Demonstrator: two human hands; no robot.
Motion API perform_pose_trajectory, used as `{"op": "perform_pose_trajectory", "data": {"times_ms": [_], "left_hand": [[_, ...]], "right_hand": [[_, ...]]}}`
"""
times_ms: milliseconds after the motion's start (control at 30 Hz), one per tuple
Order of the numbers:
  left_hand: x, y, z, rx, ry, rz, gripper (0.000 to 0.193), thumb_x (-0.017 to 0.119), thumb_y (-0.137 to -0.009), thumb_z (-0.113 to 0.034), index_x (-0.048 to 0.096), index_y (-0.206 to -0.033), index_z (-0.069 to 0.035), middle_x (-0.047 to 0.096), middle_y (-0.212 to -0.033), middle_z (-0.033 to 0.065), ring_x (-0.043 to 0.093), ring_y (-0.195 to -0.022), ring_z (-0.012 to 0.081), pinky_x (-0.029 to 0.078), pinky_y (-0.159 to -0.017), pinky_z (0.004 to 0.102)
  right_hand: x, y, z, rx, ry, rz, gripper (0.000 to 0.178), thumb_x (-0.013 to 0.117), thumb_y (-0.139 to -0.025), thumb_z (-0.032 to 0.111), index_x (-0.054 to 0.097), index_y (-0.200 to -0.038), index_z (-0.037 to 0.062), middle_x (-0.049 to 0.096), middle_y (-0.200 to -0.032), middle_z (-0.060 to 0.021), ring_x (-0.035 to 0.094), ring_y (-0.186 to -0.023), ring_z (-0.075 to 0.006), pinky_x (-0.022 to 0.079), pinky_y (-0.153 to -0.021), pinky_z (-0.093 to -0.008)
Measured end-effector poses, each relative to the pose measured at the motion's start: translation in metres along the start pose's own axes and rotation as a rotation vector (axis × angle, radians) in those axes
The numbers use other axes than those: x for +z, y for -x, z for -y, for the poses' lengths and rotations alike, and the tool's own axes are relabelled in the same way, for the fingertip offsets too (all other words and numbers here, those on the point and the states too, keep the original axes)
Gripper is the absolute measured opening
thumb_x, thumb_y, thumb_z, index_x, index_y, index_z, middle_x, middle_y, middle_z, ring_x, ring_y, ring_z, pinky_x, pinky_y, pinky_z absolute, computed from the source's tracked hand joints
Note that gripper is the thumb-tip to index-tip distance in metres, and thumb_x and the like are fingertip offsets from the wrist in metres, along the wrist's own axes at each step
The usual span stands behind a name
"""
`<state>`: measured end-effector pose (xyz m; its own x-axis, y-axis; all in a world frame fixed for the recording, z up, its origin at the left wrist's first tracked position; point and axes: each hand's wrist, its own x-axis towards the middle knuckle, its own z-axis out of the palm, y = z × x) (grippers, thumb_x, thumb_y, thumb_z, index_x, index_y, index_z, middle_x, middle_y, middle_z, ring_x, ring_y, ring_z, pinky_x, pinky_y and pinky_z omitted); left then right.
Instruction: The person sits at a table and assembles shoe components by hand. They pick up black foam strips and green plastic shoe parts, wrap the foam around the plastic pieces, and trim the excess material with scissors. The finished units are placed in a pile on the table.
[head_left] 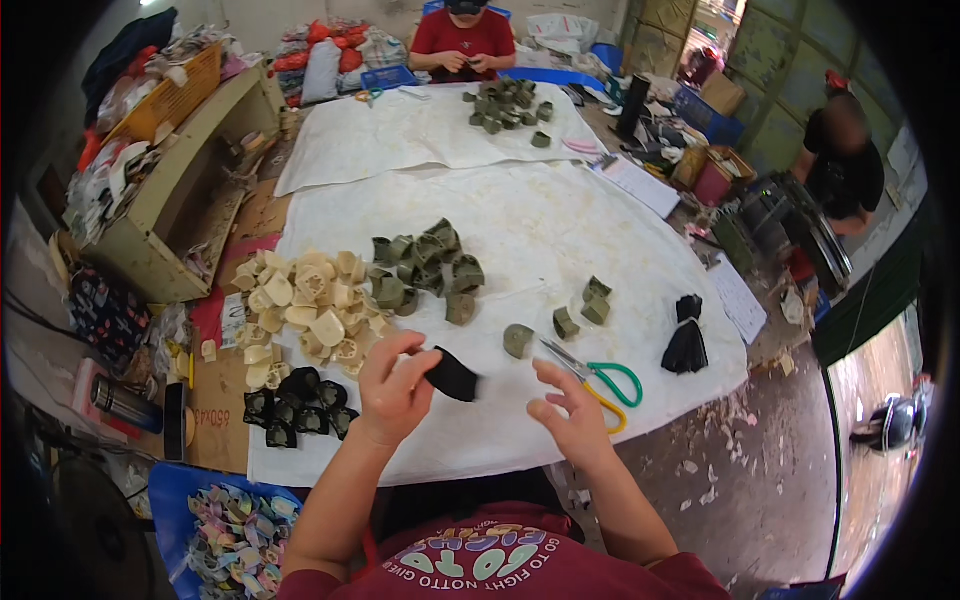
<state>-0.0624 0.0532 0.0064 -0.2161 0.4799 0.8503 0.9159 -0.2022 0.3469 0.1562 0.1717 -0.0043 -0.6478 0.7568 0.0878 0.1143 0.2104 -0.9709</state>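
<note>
My left hand [393, 392] pinches a small black cloth piece [455, 378] between thumb and fingers, above the white table cover. My right hand [571, 408] holds nothing; its fingers are spread and bent beside a pair of scissors [633, 376] with one green and one yellow handle. Beyond the hands lie a few olive-green curved pieces [518, 341] and a larger heap of olive-green pieces [430, 262]. Left of my left hand are a pile of beige moulded pieces [310, 300] and a cluster of black pieces [299, 405].
A tied black bundle [686, 338] lies near the right edge. Across the white-covered table [560, 225] a person [463, 45] in red works by another olive heap [505, 103]. A blue bin [172, 520] of colourful scraps stands lower left. Another person [845, 150] is at the right.
</note>
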Motion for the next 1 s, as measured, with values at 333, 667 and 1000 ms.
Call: {"op": "perform_pose_trajectory", "data": {"times_ms": [333, 667, 1000], "left_hand": [[0.047, -0.019, -0.024, 0.352, 0.133, 0.268, 0.025, 0.069, -0.062, -0.008, 0.064, -0.086, -0.004, 0.061, -0.100, 0.0143, 0.062, -0.083, 0.0297, 0.051, -0.068, 0.0374], [0.077, -0.033, -0.023, 0.495, 0.153, 0.340, 0.022, 0.069, -0.063, -0.009, 0.066, -0.085, -0.008, 0.061, -0.107, 0.0145, 0.061, -0.097, 0.0317, 0.049, -0.085, 0.0439], [0.134, -0.021, 0.013, -0.290, -0.027, 0.658, 0.036, 0.074, -0.074, -0.020, 0.063, -0.105, -0.004, 0.057, -0.098, 0.0135, 0.059, -0.087, 0.0329, 0.049, -0.074, 0.0391]], "right_hand": [[-0.006, -0.007, -0.007, 0.345, -0.339, 0.280, 0.033, 0.076, -0.077, 0.015, 0.064, -0.106, 0.0032, 0.064, -0.109, -0.0056, 0.056, -0.105, -0.0158, 0.043, -0.092, -0.0293], [-0.020, -0.013, -0.016, 0.407, -0.549, 0.302, 0.017, 0.072, -0.082, 0.008, 0.064, -0.096, 0.0020, 0.064, -0.102, -0.0039, 0.059, -0.089, -0.0070, 0.047, -0.078, -0.0238], [-0.024, -0.004, -0.018, 0.230, -0.656, 0.107, 0.011, 0.069, -0.081, 0.001, 0.063, -0.091, 0.0004, 0.066, -0.083, -0.0058, 0.062, -0.075, -0.0126, 0.051, -0.074, -0.0276]]}}
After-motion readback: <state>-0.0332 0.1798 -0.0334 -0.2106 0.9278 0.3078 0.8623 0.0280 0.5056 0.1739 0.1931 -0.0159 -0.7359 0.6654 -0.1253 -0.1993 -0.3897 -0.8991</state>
